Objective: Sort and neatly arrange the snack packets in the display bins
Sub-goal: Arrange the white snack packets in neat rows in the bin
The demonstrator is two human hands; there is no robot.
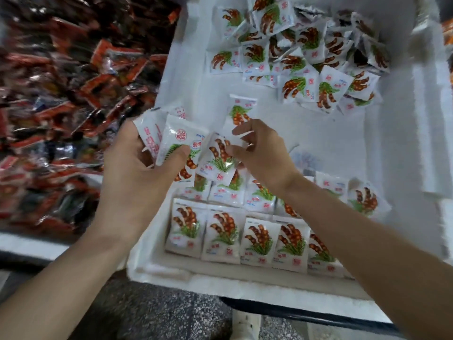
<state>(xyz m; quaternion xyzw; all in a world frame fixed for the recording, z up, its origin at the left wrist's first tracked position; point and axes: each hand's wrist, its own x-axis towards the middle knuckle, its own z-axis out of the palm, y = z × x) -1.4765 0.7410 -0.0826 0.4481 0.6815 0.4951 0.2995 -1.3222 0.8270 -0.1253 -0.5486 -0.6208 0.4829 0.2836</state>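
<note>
Looking down through the head camera, I see a white foam bin (176,77) filling the middle and right of the view. Along its near wall a neat row of packets (245,239), small and white with brown pods and green leaves printed on them, lies side by side, faces up. A second row (228,193) sits just behind it, partly overlapped. At the far end a loose heap of the same packets (306,52) lies jumbled, some turned over. One lone packet (239,109) rests on the bare bottom of the bin between the heap and the rows. The left hand (137,168) hovers over the bin's left wall, its fingers and thumb curled round a small stack of packets (171,141). The right hand (262,150), just beside it, pinches a single packet (217,160) between thumb and fingertips; the packet is tilted and overlaps the stack from where I look. To the left lies a blurred pile of red and dark packets (73,89). Speckled grey floor (159,315) shows below
</note>
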